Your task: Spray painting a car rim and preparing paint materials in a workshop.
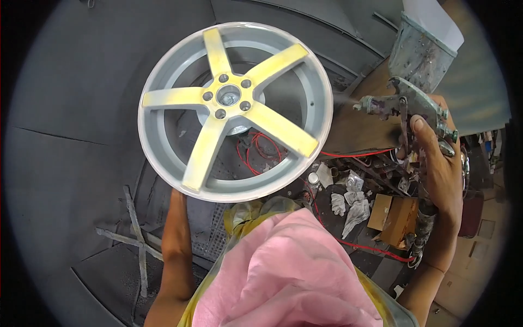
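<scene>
A car wheel rim [233, 111] with broad spokes faces me at the upper middle. Yellow covers the spoke faces and the hub; the barrel and outer lip are pale grey-white. My left forearm [177, 229] reaches up to the rim's lower left edge, where my left hand passes behind it, its fingers hidden. On the right, my right hand [442, 177] is wrapped round a paint-stained spray gun [406, 106]. Its nozzle points left at the rim, apart from it, with a faint mist between them. A cup [420, 57] sits on top of the gun.
A red hose [376, 249] runs across the floor at lower right, and more red line coils behind the rim. Crumpled paper [357, 210], a cardboard box [400, 220] and a small bottle [313, 179] lie there. Crossed grey bars [140, 245] stand at lower left.
</scene>
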`<state>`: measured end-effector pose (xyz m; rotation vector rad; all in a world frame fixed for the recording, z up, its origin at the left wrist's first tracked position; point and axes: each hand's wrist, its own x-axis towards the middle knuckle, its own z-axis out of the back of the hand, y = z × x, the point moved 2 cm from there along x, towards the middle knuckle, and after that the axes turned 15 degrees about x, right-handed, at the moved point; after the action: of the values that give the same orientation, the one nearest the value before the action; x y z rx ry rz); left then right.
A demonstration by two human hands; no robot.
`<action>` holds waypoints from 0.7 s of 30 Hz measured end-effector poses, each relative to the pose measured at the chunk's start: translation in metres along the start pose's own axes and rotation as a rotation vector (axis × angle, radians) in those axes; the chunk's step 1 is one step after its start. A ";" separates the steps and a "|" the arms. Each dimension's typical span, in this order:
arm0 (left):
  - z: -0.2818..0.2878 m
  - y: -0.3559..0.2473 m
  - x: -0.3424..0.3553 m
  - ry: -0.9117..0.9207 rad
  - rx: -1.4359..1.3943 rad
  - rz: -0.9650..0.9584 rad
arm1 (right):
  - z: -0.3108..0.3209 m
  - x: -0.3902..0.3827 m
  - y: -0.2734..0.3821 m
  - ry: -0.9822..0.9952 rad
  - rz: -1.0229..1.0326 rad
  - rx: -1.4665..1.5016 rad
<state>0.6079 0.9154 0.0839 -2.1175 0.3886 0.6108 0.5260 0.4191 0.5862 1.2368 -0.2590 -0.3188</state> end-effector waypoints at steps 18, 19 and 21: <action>0.020 0.067 -0.006 0.332 -0.272 -0.053 | -0.025 -0.053 0.018 0.029 0.109 0.046; 0.026 0.071 -0.010 0.358 -0.294 -0.053 | -0.026 -0.056 0.022 0.006 0.126 -0.004; 0.039 0.078 -0.009 0.404 -0.339 -0.054 | -0.028 -0.056 0.020 -0.002 0.136 0.009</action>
<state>0.5525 0.9038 0.0173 -2.5753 0.4734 0.2220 0.4862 0.4707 0.5952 1.2211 -0.3447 -0.2012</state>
